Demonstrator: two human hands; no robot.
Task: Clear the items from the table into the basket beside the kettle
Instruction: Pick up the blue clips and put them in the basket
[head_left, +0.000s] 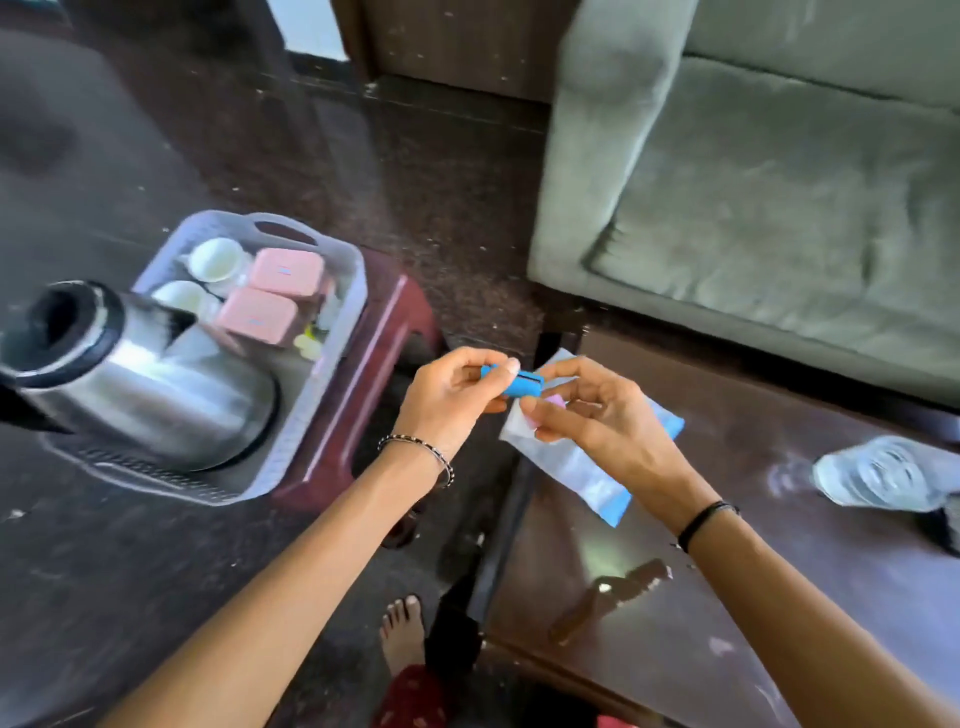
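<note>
Basket (349, 306) part-filled; left fingers (470, 359) pinch blue clip (524, 385), right fingers (571, 371) grip packet (576, 467); clear bottle (883, 473), brown bar (608, 597) left on tabletop (753, 597)

A dark glossy table (779, 457) is seen at the right. On it a clear plastic bottle (878, 470) is laid on its side, and a brown wrapped bar (608, 597) is set nearer the front. A grey basket (218, 491) is carried by a red stool (363, 374), which is stood on the dark floor (156, 597).
</note>
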